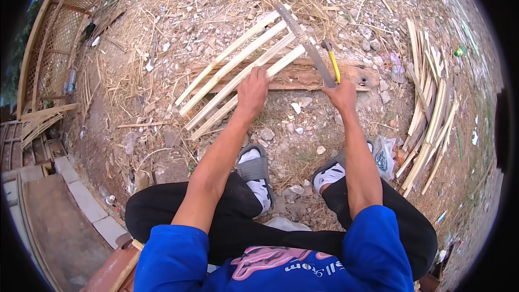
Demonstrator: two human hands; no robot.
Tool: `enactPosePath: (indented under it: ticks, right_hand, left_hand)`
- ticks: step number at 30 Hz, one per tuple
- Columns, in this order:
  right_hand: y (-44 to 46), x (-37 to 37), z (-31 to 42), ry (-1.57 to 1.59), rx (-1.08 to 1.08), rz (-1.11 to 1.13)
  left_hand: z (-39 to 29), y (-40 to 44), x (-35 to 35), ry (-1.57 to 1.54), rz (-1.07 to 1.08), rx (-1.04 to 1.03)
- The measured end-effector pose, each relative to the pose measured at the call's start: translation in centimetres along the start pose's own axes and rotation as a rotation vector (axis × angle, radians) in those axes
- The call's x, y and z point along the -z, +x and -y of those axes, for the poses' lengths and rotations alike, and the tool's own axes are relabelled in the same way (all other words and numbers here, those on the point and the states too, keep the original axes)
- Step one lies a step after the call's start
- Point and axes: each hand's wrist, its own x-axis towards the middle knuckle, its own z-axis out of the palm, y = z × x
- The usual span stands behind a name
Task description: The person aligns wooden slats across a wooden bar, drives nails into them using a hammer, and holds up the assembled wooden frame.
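My left hand (252,93) is closed over one of the pale wooden slats (238,78), which lie side by side at a slant. Across their upper ends runs a dark grey strip (319,64). The yellow handle of a hammer (334,65) is in my right hand (341,96), with its head pointing away from me. The thumb of that hand is beside the strip's lower end; whether it touches is hard to tell. Beneath the slats and strip lies a weathered wooden plank (351,75).
Long slats lie in a pile (432,108) at the right, near a clear plastic bag (384,157). A lattice wooden frame (54,43) stands at the upper left. Stones and wood scraps cover the ground around my sandalled feet (254,170).
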Motion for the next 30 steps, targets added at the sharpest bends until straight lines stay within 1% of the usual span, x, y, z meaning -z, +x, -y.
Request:
enactPosePath:
  ticks: [1,4,8,11,14,16,18,19,23,26,27,30]
  right_hand:
    - [0.0,0.6,0.7,-0.009,0.032,-0.025]
    - [-0.4,2.9,3.3,-0.076,0.147,-0.079]
    - [-1.2,6.0,6.7,-0.132,0.259,-0.153]
    - [-3.2,9.7,10.3,-0.153,0.336,-0.134]
    - [-4.9,13.4,14.1,-0.203,0.454,-0.064]
    - [-6.7,16.2,17.0,-0.155,0.539,-0.021]
    - [-8.8,19.1,19.9,-0.116,0.594,0.052]
    - [-10.1,20.6,21.4,-0.157,0.649,0.055]
    - [-14.6,25.1,24.4,-0.096,0.777,-0.006]
    - [-18.4,27.5,24.5,-0.156,0.908,-0.146]
    - [-19.3,28.0,24.0,-0.183,0.993,-0.235]
    - [-20.4,28.2,21.9,-0.259,1.150,-0.424]
  left_hand:
    - [-0.3,0.0,0.7,-0.032,-0.002,0.030]
    - [-0.7,0.1,2.4,-0.080,-0.106,0.044]
    - [-1.3,-0.2,4.6,-0.073,-0.233,0.092]
    - [-2.5,-0.9,7.1,-0.077,-0.345,0.160]
    - [-3.8,-1.5,10.0,-0.122,-0.480,0.239]
    - [-4.6,-1.8,12.6,-0.147,-0.538,0.307]
    - [-5.7,-1.8,15.2,-0.233,-0.604,0.343]
    - [-6.4,-1.7,16.5,-0.278,-0.637,0.359]
    - [-8.2,-1.6,21.5,-0.355,-0.800,0.326]
    - [-9.4,-1.4,25.5,-0.403,-0.876,0.191]
    - [-10.3,-1.5,26.9,-0.401,-0.884,0.180]
    - [-11.2,-1.0,27.8,-0.393,-0.970,-0.027]
